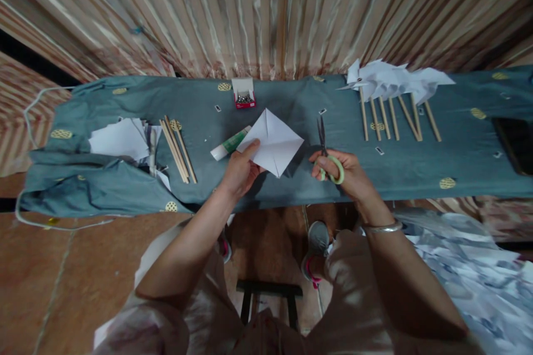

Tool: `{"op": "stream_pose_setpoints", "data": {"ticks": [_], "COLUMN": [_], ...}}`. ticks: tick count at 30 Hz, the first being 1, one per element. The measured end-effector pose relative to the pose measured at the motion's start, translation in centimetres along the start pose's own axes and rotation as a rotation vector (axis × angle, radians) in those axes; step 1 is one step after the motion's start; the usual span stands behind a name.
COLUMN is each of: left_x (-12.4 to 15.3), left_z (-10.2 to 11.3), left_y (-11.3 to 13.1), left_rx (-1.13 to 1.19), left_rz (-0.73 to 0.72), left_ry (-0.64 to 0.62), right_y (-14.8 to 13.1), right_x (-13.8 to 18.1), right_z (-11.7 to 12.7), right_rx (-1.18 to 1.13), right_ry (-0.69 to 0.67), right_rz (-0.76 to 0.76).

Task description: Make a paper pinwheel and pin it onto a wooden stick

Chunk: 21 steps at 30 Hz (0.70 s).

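My left hand [245, 169] grips a square sheet of white paper [277, 141] by its left corner, thumb on top and fingers beneath. Cuts or creases run inward from the paper's corners. In my right hand [343, 172] is a pair of scissors [322, 138] with pale green handles, its dark blades pointing away from me and apart from the paper. Partly under the paper lies a green and white tube [231, 143]. Behind it stands an open small red and white box [244, 94] of shiny metal pieces, too small to make out.
To the left lie a stack of white paper [119, 141] and several wooden sticks [177, 150]. Folded white paper pinwheels on sticks [395, 83] rest at the back right. A dark phone [514, 141] is at the right end of the cloth-covered table [416, 172]. Pleated curtains [266, 16] hang behind.
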State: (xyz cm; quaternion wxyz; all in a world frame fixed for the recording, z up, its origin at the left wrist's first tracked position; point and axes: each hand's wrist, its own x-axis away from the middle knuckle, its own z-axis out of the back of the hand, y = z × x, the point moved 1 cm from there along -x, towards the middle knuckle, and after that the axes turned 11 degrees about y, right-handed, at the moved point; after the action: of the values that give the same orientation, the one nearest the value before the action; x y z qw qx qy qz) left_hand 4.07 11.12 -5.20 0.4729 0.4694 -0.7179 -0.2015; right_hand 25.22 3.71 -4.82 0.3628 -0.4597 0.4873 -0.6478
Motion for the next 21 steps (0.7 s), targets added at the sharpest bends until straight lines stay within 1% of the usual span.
{"op": "stream_pose_setpoints", "data": {"ticks": [7, 10, 14, 21], "left_x": [0.2, 0.3, 0.3, 0.2], "left_z": [0.1, 0.1, 0.1, -0.2], "left_y": [-0.8, -1.1, -1.5, -1.5], "left_rx": [-0.088, -0.127, -0.139, -0.117], "left_rz": [0.036, 0.067, 0.081, 0.081], "left_ry": [-0.075, -0.074, -0.089, -0.090], "right_y": [0.6, 0.6, 0.5, 0.7], "right_x": [-0.9, -1.1, -1.1, -0.7], "right_z": [-0.5, -0.7, -1.2, -2.2], "right_rx": [-0.048, -0.072, -0.082, -0.109], "right_ry": [0.117, 0.150, 0.123, 0.074], "right_rz": [0.059, 0.036, -0.018, -0.068]}}
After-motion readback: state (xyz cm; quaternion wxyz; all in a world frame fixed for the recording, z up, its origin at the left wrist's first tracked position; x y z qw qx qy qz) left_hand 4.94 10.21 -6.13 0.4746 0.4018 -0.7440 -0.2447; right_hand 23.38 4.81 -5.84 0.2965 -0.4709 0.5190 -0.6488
